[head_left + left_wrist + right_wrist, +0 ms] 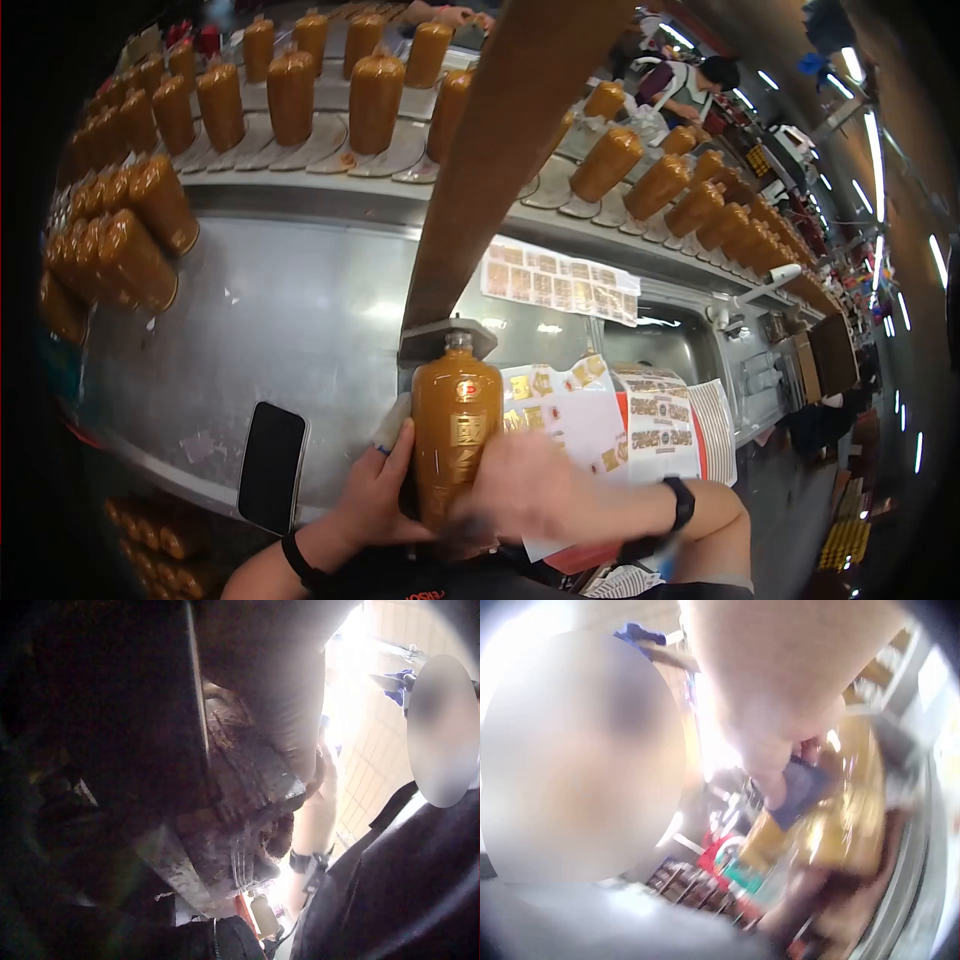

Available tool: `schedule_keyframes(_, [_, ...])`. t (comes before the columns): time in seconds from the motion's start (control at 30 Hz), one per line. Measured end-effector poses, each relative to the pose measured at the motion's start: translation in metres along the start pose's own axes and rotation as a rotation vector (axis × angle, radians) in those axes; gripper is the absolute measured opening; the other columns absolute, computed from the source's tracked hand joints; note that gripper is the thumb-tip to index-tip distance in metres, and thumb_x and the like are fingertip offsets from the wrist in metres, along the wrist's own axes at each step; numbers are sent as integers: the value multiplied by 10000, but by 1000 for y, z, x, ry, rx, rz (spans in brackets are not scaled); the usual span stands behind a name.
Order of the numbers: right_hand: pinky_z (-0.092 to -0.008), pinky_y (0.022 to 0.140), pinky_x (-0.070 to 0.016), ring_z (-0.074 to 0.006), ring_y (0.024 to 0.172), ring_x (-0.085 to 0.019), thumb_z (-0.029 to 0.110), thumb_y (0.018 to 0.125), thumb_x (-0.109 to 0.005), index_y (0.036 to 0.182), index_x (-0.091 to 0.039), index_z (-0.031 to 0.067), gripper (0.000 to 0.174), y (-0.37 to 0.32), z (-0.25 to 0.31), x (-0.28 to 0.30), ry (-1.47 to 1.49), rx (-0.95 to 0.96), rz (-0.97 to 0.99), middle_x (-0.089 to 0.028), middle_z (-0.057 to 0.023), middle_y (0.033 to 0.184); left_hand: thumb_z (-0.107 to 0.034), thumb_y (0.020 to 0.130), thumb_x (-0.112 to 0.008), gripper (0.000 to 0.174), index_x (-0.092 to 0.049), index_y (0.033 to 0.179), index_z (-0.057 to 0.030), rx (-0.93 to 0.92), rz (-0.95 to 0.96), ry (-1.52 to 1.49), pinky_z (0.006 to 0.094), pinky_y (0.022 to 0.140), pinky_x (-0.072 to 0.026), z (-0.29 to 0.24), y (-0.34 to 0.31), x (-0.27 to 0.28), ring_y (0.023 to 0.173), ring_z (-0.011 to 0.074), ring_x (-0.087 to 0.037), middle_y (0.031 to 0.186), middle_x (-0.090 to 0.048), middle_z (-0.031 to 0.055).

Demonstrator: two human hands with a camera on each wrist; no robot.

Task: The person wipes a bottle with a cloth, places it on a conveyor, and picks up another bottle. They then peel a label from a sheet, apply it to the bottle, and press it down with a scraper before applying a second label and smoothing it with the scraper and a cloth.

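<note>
An amber-brown glazed bottle (455,420) with gold characters and a red emblem lies in front of the person, its neck against a dark grey block (448,340). The left hand (375,495) grips the bottle from its left side, near the lower end. Blurred in the head view, the right hand (535,490) is over the lower right of the bottle. In the right wrist view its fingers pinch a flat dark blue-grey piece (804,791) against the glossy bottle (855,802); blur hides what that piece is. The left wrist view is mostly dark.
Sheets of gold labels (560,400) lie right of the bottle, with another label sheet (560,280) behind. A phone (272,465) rests at left. A brown post (500,150) rises ahead. Several more bottles (290,100) stand on a conveyor behind. A sink (660,340) is at right.
</note>
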State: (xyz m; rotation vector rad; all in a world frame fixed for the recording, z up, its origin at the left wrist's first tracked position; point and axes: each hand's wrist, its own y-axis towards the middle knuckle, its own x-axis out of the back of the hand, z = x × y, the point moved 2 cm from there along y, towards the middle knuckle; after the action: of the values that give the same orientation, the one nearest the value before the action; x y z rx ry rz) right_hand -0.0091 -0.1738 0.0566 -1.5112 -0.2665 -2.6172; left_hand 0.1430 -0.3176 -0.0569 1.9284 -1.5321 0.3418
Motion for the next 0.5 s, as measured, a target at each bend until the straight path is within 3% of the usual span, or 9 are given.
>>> schedule_keyframes(0.07, [-366, 711, -435, -202, 784, -570, 150, 717, -724, 964, -735, 181, 249, 0, -46, 26, 179, -292, -388, -621, -3, 794, -526, 550, -931, 1367, -192, 1528, 79, -21, -18, 30, 460, 962, -508, -1, 0, 1, 1183, 438, -582, 1395, -489, 293])
schedule_keyframes(0.1, [-366, 711, -435, -202, 784, -570, 150, 717, -724, 964, -735, 181, 249, -3, -50, 23, 170, -283, -393, -621, -3, 794, -552, 526, -936, 1414, -171, 1530, 85, -22, -33, 54, 450, 933, -522, -2, -1, 1, 1141, 408, -620, 1372, -527, 263])
schedule_keyframes(0.17, [-375, 705, -439, -199, 766, -569, 161, 746, -684, 951, -732, 193, 213, -4, -45, 16, -401, -158, -464, -611, 7, 785, -544, 553, -926, 1373, -187, 1530, 76, -18, -27, 60, 446, 924, -531, -1, -2, 3, 1132, 424, -618, 1379, -508, 286])
schedule_keyframes(0.23, [-363, 729, -446, -180, 774, -579, 175, 791, -655, 964, -741, 197, 194, -19, -11, -23, -183, 73, -139, -621, 20, 796, -536, 581, -917, 1331, -203, 1531, 66, -14, -21, 60, 441, 916, -540, -2, -2, 3, 1122, 440, -616, 1386, -489, 308])
schedule_keyframes(0.27, [-323, 738, -455, -194, 848, -559, 118, 809, -643, 1082, -693, 141, 279, -11, 14, -15, 22, 285, -251, -605, -6, 863, -541, 580, -914, 1331, -207, 1528, 70, 1, -23, 47, 441, 904, -541, -1, -2, 3, 1094, 430, -627, 1360, -508, 305])
schedule_keyframes(0.37, [-321, 735, -454, -187, 853, -564, 129, 797, -659, 1084, -701, 146, 290, 1, 10, -8, 51, 219, -126, -607, 5, 836, -550, 580, -911, 1331, -214, 1523, 79, 9, -20, 59, 441, 879, -543, -3, -3, 2, 1047, 418, -642, 1312, -538, 305])
schedule_keyframes(0.43, [-371, 775, -443, -134, 776, -582, 182, 812, -648, 1119, -707, 172, 313, 6, -40, 22, 93, -151, -396, -606, -2, 764, -553, 580, -909, 1330, -217, 1521, 84, 2, -21, 80, 442, 865, -543, -3, -4, 1, 1027, 415, -645, 1289, -548, 308])
schedule_keyframes(0.47, [-371, 775, -443, -134, 776, -582, 182, 812, -648, 1119, -707, 172, 313, 3, -41, 23, 86, -143, -404, -606, -2, 764, -554, 582, -908, 1331, -216, 1520, 87, 2, -13, 51, 444, 860, -542, -2, -4, 1, 1023, 422, -640, 1279, -548, 315])
schedule_keyframes(0.5, [-358, 730, -444, -128, 769, -579, 186, 810, -651, 1122, -707, 184, 318, 1, -40, 24, -120, -120, -438, -603, 4, 752, -556, 583, -906, 1332, -214, 1520, 91, 7, -7, 25, 445, 855, -541, -1, -3, 1, 1019, 430, -635, 1270, -547, 321])
